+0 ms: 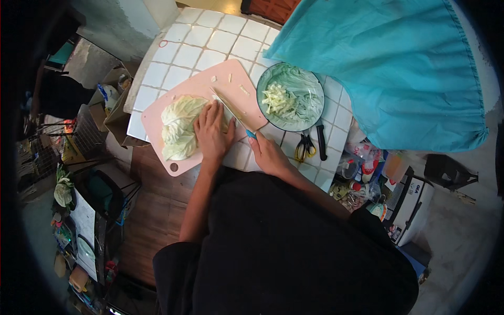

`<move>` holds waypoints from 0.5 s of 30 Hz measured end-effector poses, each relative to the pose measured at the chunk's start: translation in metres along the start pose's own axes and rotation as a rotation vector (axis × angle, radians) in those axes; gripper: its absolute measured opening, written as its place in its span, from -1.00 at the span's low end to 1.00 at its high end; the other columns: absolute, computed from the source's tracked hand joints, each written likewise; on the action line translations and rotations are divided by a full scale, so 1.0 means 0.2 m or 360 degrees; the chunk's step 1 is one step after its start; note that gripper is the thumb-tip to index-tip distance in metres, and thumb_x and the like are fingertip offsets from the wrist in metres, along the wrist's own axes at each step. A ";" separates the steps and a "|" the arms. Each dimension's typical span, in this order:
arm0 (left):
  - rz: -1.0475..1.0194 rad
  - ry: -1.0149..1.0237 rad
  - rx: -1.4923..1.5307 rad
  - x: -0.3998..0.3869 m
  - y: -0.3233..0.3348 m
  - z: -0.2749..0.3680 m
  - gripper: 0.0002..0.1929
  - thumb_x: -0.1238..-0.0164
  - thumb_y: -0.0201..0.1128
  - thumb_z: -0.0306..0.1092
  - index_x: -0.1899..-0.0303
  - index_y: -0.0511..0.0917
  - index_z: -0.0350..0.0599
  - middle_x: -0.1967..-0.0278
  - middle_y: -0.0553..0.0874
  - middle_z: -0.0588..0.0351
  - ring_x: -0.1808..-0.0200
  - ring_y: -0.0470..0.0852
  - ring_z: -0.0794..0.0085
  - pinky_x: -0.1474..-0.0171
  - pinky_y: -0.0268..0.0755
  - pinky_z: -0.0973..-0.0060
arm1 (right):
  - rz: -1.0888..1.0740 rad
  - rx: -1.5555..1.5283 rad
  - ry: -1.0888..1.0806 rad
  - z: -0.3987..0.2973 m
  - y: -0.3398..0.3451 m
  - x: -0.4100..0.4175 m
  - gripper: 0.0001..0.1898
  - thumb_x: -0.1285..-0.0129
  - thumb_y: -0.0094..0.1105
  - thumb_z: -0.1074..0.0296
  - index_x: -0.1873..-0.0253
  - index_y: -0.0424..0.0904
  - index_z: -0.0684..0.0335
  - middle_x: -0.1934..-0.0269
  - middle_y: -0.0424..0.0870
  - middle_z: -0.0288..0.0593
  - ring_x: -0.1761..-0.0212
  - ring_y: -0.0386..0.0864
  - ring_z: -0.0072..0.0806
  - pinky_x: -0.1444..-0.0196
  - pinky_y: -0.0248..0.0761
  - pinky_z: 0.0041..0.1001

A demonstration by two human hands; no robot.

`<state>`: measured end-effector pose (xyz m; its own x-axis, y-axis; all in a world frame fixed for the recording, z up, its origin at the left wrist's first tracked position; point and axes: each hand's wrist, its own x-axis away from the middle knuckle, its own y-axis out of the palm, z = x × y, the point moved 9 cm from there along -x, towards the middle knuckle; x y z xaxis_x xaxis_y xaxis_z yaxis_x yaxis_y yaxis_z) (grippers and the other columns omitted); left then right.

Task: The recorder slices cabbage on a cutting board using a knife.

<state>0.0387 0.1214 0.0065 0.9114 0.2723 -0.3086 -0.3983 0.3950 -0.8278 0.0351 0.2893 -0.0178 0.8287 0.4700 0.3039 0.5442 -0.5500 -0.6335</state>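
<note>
On a pink cutting board (244, 106) lies a large piece of pale green cabbage (179, 122). My left hand (214, 134) holds its right side down, fingers bent near the cut edge. In my right hand (271, 153) is a kitchen knife (230, 105) with a blue handle; its blade lies along the cabbage's right edge, close to my left fingertips. Small cabbage scraps (244, 90) are scattered over the board. Right of it stands a dark-rimmed, green-and-white bowl (309, 106) with a heap of chopped cabbage (277, 98) inside.
The board rests on a white tiled counter (220, 41). Scissors (302, 147) and a black-handled tool (321, 141) lie below the bowl. A turquoise cloth (401, 75) hangs over the right side. A cardboard box (122, 114) stands beyond the counter's left edge.
</note>
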 end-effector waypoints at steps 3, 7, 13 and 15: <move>0.0000 -0.0041 0.0000 0.01 0.00 -0.01 -0.45 -0.21 0.42 -0.23 -0.24 0.60 -0.23 -0.32 0.59 0.01 -0.39 0.45 0.15 -0.40 0.16 0.15 | -0.0091 0.0004 0.0057 0.04 -0.03 0.12 -0.66 -0.57 -0.08 0.15 0.12 0.40 0.39 0.41 0.60 0.43 0.31 0.58 0.38 0.26 0.38 0.18; -0.0019 -0.0028 0.0009 0.00 0.01 0.00 -0.44 -0.24 0.42 -0.19 -0.25 0.60 -0.22 -0.32 0.59 0.03 -0.39 0.45 0.17 -0.39 0.17 0.16 | -0.0045 -0.0049 0.0030 0.04 -0.03 0.11 -0.65 -0.58 -0.09 0.14 0.09 0.43 0.39 0.42 0.60 0.41 0.31 0.59 0.38 0.26 0.39 0.16; -0.0023 -0.0018 -0.0006 0.02 0.02 -0.02 -0.44 -0.26 0.42 -0.16 -0.25 0.60 -0.21 -0.32 0.59 0.03 -0.39 0.45 0.18 -0.37 0.19 0.17 | 0.0062 -0.0007 -0.0034 0.01 0.01 -0.03 -0.64 -0.58 -0.10 0.13 0.05 0.45 0.41 0.41 0.61 0.41 0.29 0.59 0.37 0.26 0.40 0.14; -0.0018 -0.0035 -0.0010 0.01 0.02 -0.02 -0.44 -0.26 0.41 -0.15 -0.24 0.60 -0.23 -0.32 0.58 0.02 -0.39 0.44 0.17 -0.38 0.19 0.17 | 0.0043 -0.0028 -0.0001 0.05 -0.03 0.08 -0.64 -0.58 -0.09 0.13 0.07 0.44 0.41 0.42 0.60 0.41 0.30 0.59 0.37 0.26 0.38 0.15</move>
<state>0.0397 0.1194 0.0008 0.9134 0.2871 -0.2887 -0.3871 0.3926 -0.8343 0.0443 0.3078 -0.0160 0.8431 0.4553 0.2862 0.5238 -0.5748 -0.6286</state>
